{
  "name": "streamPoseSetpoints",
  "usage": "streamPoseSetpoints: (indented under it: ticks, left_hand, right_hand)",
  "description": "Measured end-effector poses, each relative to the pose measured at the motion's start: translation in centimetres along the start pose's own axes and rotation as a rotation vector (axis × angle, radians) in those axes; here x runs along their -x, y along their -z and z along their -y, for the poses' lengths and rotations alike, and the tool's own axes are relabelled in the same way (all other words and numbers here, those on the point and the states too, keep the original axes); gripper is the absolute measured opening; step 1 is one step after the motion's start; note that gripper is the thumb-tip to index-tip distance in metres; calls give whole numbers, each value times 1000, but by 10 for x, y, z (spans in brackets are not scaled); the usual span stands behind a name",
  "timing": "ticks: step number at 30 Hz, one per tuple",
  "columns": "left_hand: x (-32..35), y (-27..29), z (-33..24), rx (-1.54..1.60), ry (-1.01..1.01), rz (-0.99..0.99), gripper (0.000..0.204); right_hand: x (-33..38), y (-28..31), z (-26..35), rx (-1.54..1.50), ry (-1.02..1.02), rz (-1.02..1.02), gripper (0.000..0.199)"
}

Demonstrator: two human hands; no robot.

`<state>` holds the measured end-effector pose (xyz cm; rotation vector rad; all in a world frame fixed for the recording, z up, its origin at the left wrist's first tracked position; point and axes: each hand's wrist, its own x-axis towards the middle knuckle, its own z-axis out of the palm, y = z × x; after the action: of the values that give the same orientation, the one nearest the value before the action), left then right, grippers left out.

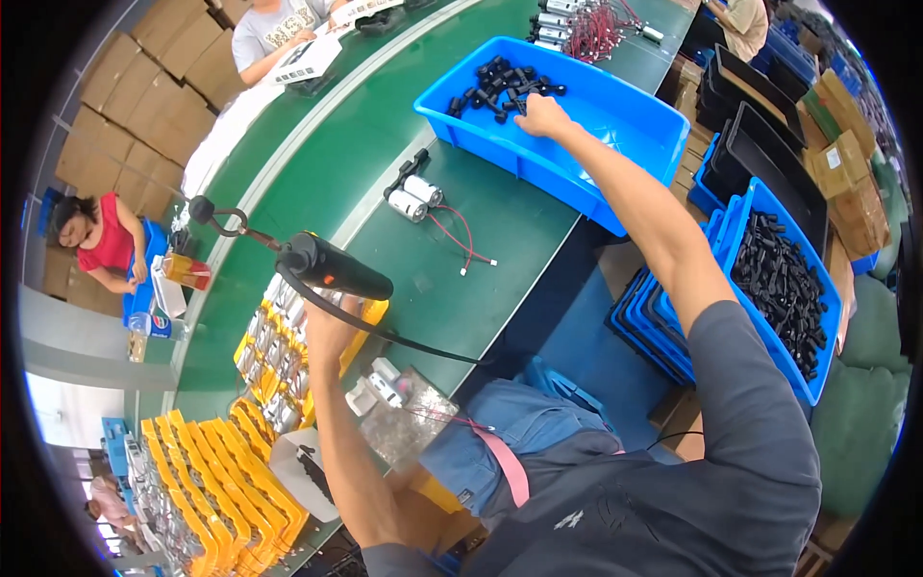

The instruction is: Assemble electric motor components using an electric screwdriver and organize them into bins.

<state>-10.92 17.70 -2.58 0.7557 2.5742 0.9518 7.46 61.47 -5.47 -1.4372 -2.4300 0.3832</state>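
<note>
Selecting, apparently, black fittings (495,70) from blue bin (538,162) with right hand (545,116), with left hand (329,332) behind driver (341,269), both grips indiscernible, likely requiring pinching next.

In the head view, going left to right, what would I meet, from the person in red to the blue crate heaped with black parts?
Person in red → left hand → two white cylinders → right hand → blue crate heaped with black parts.
</note>
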Motion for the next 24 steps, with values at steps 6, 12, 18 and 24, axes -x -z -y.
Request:
streamPoseSetpoints:
  ticks: [6,12,18,24]
  left_hand:
    - [6,26,38,561,150,191,35]
    - [14,17,56,1338,24,82,27]
    - [8,15,73,1431,-30,178,30]
    - [13,22,72,1640,-121,360,34]
  right_hand:
    - [-25,-26,-18,94,151,58,40]
    - [2,39,-14,-228,321,-279,27]
    - [132,137,40,-657,546,-405,31]
    - [291,179,82,-889,1016,-423,15]
